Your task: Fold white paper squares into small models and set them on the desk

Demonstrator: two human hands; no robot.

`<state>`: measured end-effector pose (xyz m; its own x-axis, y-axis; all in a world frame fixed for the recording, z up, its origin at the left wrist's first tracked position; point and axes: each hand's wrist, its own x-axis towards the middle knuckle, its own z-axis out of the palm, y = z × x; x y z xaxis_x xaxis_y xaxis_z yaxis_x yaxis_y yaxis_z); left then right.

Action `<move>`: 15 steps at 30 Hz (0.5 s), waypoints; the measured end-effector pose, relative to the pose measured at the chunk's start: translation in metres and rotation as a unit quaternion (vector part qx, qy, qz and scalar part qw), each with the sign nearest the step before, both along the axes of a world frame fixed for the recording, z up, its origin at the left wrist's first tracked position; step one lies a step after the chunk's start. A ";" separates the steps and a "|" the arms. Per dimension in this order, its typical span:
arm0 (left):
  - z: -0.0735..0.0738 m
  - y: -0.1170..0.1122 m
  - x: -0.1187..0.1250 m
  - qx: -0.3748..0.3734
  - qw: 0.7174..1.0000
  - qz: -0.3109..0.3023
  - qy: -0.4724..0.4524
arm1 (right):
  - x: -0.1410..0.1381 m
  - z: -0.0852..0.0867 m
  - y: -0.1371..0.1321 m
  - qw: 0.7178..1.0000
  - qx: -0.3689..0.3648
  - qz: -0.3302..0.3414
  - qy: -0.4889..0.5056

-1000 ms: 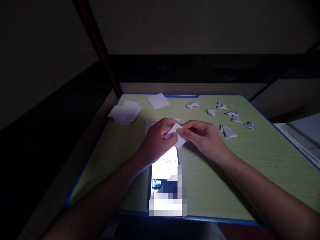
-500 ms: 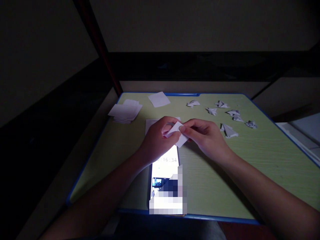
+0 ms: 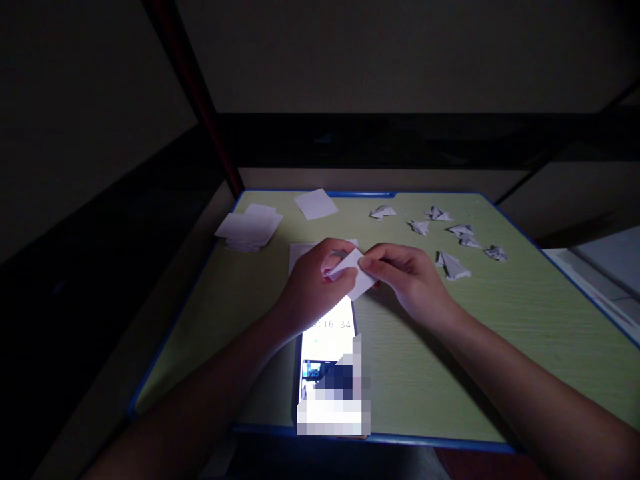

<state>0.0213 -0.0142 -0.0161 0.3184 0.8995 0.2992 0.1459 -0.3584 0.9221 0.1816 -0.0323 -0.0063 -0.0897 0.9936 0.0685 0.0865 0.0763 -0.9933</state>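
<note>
Both of my hands meet over the middle of a green table (image 3: 500,333) with a blue rim. Between them is a small white paper piece (image 3: 354,275), partly folded. My left hand (image 3: 313,287) curls round its left side, fingers closed on it. My right hand (image 3: 407,280) pinches its upper right edge between thumb and forefinger. Under my hands lies another white sheet (image 3: 299,253), mostly hidden. A lit phone (image 3: 327,353) lies flat just below my hands, its screen showing a timer.
Several small folded paper figures (image 3: 453,265) are scattered at the table's back right. A stack of white paper squares (image 3: 249,228) sits at the back left, a single square (image 3: 316,203) beside it. The room around is dark; a red post (image 3: 200,107) rises behind.
My hands and the paper piece have barely moved; my right fingers shifted slightly along the fold. The phone's timer has advanced by a second.
</note>
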 end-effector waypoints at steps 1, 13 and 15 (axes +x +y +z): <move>0.000 0.000 0.000 -0.003 1.000 -0.004 -0.001 | 0.000 0.000 0.000 1.000 0.001 0.002 0.000; -0.003 0.001 -0.002 0.032 0.999 0.002 0.033 | 0.000 0.000 0.001 0.999 0.015 -0.008 -0.035; -0.004 0.001 -0.002 0.027 0.999 -0.007 0.023 | 0.000 0.000 0.001 0.999 0.015 -0.006 -0.040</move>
<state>0.0189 -0.0127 -0.0198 0.3458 0.8779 0.3312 0.1819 -0.4090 0.8942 0.1819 -0.0314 -0.0060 -0.0847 0.9923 0.0907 0.1674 0.1039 -0.9804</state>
